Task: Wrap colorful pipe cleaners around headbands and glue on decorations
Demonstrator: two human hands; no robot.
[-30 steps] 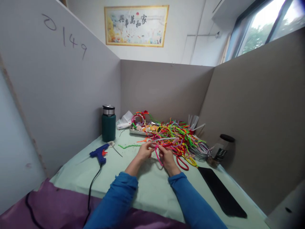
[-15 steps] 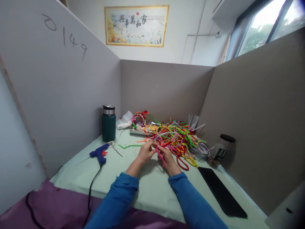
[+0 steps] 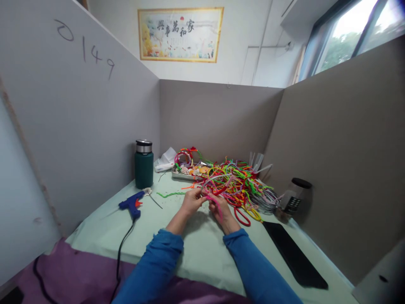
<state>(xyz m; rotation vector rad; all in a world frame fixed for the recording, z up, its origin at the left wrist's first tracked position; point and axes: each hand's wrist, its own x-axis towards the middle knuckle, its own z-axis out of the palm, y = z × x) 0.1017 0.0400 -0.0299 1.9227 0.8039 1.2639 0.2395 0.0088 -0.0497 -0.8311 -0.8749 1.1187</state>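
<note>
My left hand (image 3: 192, 202) and my right hand (image 3: 220, 208) meet above the middle of the table, both closed on a pink pipe cleaner (image 3: 216, 200). Its loose end curves down across the back of my right fingers. The left thumb and fingertips pinch it near the top, close to the right fingertips. Just beyond the hands lies a tangled heap of many-coloured pipe cleaners (image 3: 243, 179). A green twisted pipe cleaner (image 3: 171, 194) rests on the cloth left of my left hand.
A blue glue gun (image 3: 132, 204) with a black cord lies left, near a dark green bottle (image 3: 144, 164). A metal tray (image 3: 186, 176) of small pieces stands behind. At right are red-handled scissors (image 3: 242, 217), a black flat object (image 3: 294, 255) and a clear jar (image 3: 292, 200).
The pink pipe cleaner's loose end has shifted slightly right and now arcs over my right fingers. Both hands stay in nearly the same place.
</note>
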